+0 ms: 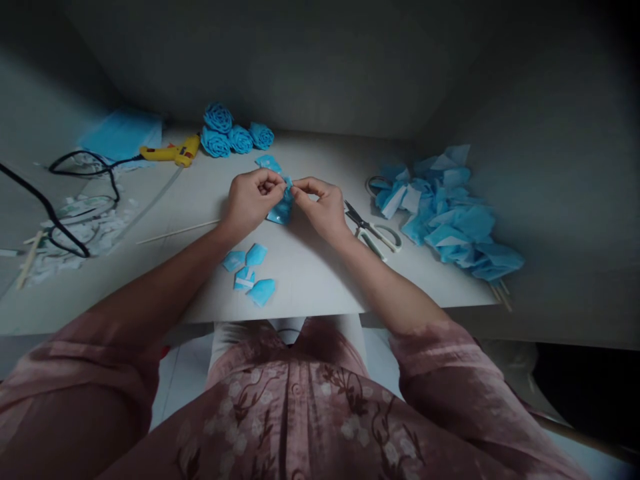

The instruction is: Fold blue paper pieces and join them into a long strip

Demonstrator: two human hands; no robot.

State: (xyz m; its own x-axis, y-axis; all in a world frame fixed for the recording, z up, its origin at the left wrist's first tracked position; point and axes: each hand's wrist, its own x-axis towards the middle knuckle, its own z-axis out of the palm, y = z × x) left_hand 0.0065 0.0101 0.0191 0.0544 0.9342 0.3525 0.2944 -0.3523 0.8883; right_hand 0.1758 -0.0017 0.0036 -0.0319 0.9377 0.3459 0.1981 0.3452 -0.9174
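- At the far left I see a black cable looping over white scraps; a tug on it could drag the yellow glue gun, which lies on its side beside blue sheets.
- A thin stick lies on the tabletop, its right end just beside my left forearm; a sweep of that arm could roll it away.
- Rolled blue flowers cluster near the back wall, well clear of both elbows.
- Four cut blue pieces lie loose near the front edge; a sleeve brushing past could scatter them.
- My left hand has thumb and forefinger pinched together on a small blue piece, held above the middle of the tabletop.
- My right hand pinches the same piece from the other side, thumb against forefinger; pulling unevenly could tear it or let its folds slip. My fingers hide most of it, so I can't tell how far it is folded.
- Scissors lie with blades apart just beside my right wrist; dropping that wrist leftward of the handles could catch the tips.
- Farthest right, crumpled blue bundles on sticks overhang the edge; an elbow knock could tip them off.
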